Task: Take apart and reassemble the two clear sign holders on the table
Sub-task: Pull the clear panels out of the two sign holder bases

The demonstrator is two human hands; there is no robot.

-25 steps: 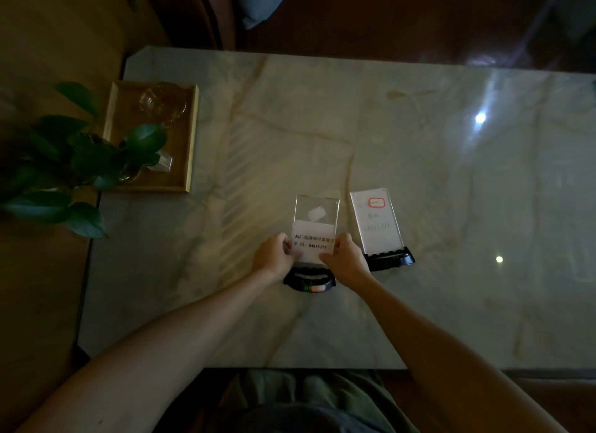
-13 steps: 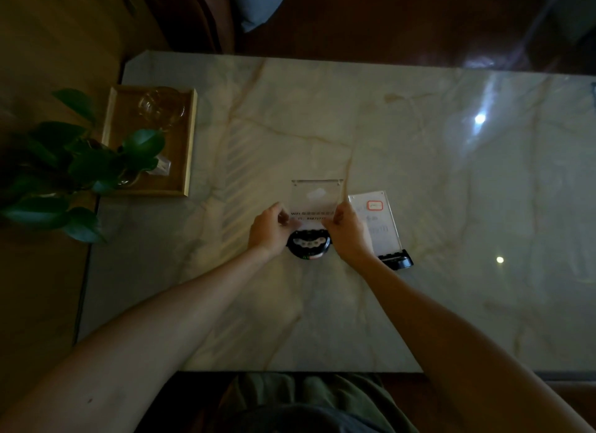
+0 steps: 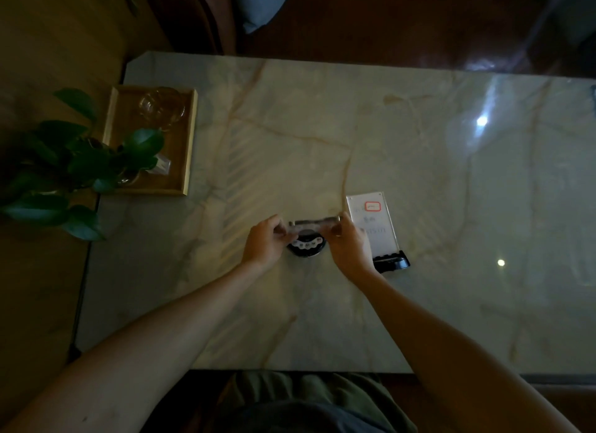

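The clear panel (image 3: 314, 228) held between the left hand (image 3: 266, 244) and the right hand (image 3: 346, 247) is seen nearly edge-on, so its printing cannot be read. Fingers cover both its ends, and it hides part of the black base (image 3: 306, 247) below. Writing on the second sign holder (image 3: 374, 226) is too small to read. Plant leaves (image 3: 80, 162) cover a corner of the wooden tray (image 3: 190, 142). The worktop (image 3: 451, 174) runs off the right edge.

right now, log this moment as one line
left hand: gripping clear panel | right hand: gripping same panel | black base: beneath panel | second sign holder: assembled, untouched
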